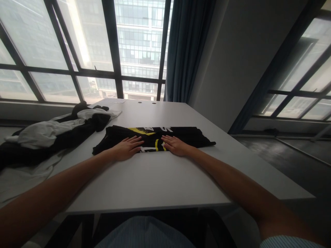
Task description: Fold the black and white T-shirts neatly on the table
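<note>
A black garment (181,134) with yellow and white print lies folded into a wide, flat strip across the white table. My left hand (127,148) rests palm down on its near left part, fingers stretched out toward the middle. On the near edge right of the middle, my right hand (176,145) lies flat with its fingers pointing left. Part of the print shows between the two hands. Neither hand grips the cloth, and some of the print is hidden under the fingers.
A loose heap of black and white clothes (54,132) covers the table's left side and hangs over its edge. The white table (160,182) ends close to my body. Large windows (139,41) and a blue curtain (184,51) stand behind it, with a wall (232,65) at the right.
</note>
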Motion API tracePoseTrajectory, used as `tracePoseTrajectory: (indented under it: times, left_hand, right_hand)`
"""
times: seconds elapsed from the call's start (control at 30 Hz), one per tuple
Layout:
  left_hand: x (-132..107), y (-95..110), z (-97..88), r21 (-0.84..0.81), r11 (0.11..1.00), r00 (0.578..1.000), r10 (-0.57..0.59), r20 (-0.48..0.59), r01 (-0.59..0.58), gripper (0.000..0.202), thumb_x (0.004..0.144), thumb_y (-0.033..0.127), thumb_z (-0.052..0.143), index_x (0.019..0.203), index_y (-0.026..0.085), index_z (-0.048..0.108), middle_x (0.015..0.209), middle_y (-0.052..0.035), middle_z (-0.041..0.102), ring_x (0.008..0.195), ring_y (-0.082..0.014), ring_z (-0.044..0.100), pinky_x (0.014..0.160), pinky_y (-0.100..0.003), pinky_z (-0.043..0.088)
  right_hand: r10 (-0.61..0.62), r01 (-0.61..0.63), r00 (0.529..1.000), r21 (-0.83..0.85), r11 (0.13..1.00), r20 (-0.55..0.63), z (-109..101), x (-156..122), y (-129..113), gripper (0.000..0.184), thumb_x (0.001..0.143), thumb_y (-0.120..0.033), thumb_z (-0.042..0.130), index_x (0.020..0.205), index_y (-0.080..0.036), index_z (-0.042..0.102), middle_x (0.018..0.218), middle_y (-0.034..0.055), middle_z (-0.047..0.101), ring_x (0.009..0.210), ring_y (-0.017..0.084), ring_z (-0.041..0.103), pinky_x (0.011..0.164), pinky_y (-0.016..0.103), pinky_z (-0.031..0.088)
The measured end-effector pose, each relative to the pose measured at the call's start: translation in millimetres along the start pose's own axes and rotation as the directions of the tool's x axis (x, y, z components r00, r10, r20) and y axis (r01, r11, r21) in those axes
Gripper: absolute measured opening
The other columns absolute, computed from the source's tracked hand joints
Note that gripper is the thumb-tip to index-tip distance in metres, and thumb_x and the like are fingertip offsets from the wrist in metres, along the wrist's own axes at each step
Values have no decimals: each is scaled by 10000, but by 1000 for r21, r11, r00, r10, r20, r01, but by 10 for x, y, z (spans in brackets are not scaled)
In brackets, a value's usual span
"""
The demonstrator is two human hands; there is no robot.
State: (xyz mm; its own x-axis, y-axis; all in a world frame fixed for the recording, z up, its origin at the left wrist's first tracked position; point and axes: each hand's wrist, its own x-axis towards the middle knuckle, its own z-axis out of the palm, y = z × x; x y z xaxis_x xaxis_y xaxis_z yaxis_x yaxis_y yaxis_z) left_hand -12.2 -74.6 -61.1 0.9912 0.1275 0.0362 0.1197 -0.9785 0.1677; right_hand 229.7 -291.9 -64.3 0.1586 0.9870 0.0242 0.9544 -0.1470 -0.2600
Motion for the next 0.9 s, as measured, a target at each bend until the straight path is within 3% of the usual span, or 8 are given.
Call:
tracePoseTrajectory:
  times: [0.17, 0.33, 0.43, 0.57, 0.7, 0.8, 0.9]
  left_hand:
    - [-1, -69, -12, 3, 997, 997, -75, 32, 75, 647, 1028, 576, 308, 1616, 306, 306, 1692, -56, 196, 1575, -308, 108, 1238, -561, 114]
    - [-40, -143, -45, -12, 987, 987, -163, 8, 163, 696, 996, 615, 332, 1605, 278, 347, 1682, -82, 241, 1568, -322, 149, 1228, -553, 152]
    - [-79, -229, -98, -55, 977, 975, -208, -75, 204, 684, 948, 628, 404, 1499, 244, 536, 1625, -95, 400, 1495, -334, 359, 1197, -492, 287]
    - [-124, -315, -146, -107, 989, 961, -127, -245, 103, 494, 911, 547, 481, 1131, 214, 773, 1353, -93, 678, 1227, -297, 627, 1092, -397, 441]
    - [-148, -293, -172, -103, 993, 941, -90, -325, 60, 397, 924, 460, 469, 1036, 208, 756, 1149, -94, 738, 1054, -281, 674, 968, -386, 511]
    - [-160, -244, -212, -96, 992, 920, -107, -378, 77, 371, 939, 428, 441, 1036, 206, 723, 1091, -98, 733, 1008, -280, 670, 913, -384, 518]
    - [-176, -210, -257, -101, 990, 892, -129, -434, 94, 363, 955, 432, 423, 1035, 209, 697, 1088, -99, 727, 1011, -280, 662, 909, -385, 513]
  right_hand:
    - [60, -60, 997, -15, 998, 47, -65, -9, 170, 656, 1059, -551, 225, 1633, -235, 272, 1690, 82, 199, 1572, 266, 134, 1253, 545, 97]
    - [166, -165, 986, -48, 985, 5, -109, -65, 468, 610, 1071, -501, 233, 1614, -240, 327, 1681, 87, 250, 1567, 257, 168, 1256, 527, 130]
    - [235, -247, 965, -103, 964, -114, -174, -170, 696, 548, 1064, -428, 317, 1544, -205, 459, 1619, 122, 397, 1518, 269, 315, 1235, 476, 239]
    - [312, -398, 880, -196, 896, -358, -319, -338, 952, 512, 986, -344, 522, 1466, -168, 540, 1489, 161, 535, 1344, 311, 508, 1116, 450, 406]
    - [382, -521, 812, -250, 816, -442, -414, -415, 1087, 433, 946, -301, 574, 1365, -210, 636, 1395, 139, 597, 1243, 322, 546, 1022, 448, 457]
    - [387, -539, 806, -285, 793, -448, -419, -398, 1113, 285, 943, -276, 554, 1142, -228, 753, 1308, 115, 644, 1180, 303, 572, 980, 432, 468]
    - [366, -525, 814, -302, 796, -451, -406, -360, 1116, 262, 938, -224, 526, 1019, -224, 776, 1237, 111, 677, 1136, 282, 595, 955, 416, 469]
